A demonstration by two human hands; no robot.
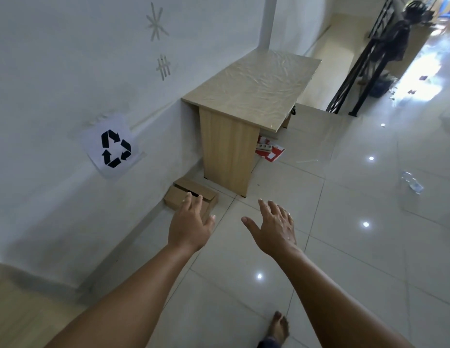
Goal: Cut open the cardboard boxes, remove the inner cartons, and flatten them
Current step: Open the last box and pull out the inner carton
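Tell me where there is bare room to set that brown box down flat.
Bare tiles lie below the right hand, between the cardboard box and the foot. The desk top shows bare. Under the desk it is crowded with red cartons; a plastic bottle lies farther right.

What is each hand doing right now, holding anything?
Left hand: open, fingers spread, over the cardboard box, holding nothing.
Right hand: open, holding nothing.

One small brown cardboard box (183, 195), rectangular and low in profile, lies on the pale tiled floor against the base of the white wall, just beside the leg panel of the wooden bench. Its top flap is partly raised, exposing a dark slot along the upper edge. The box is not flattened. Its near right part is hidden.
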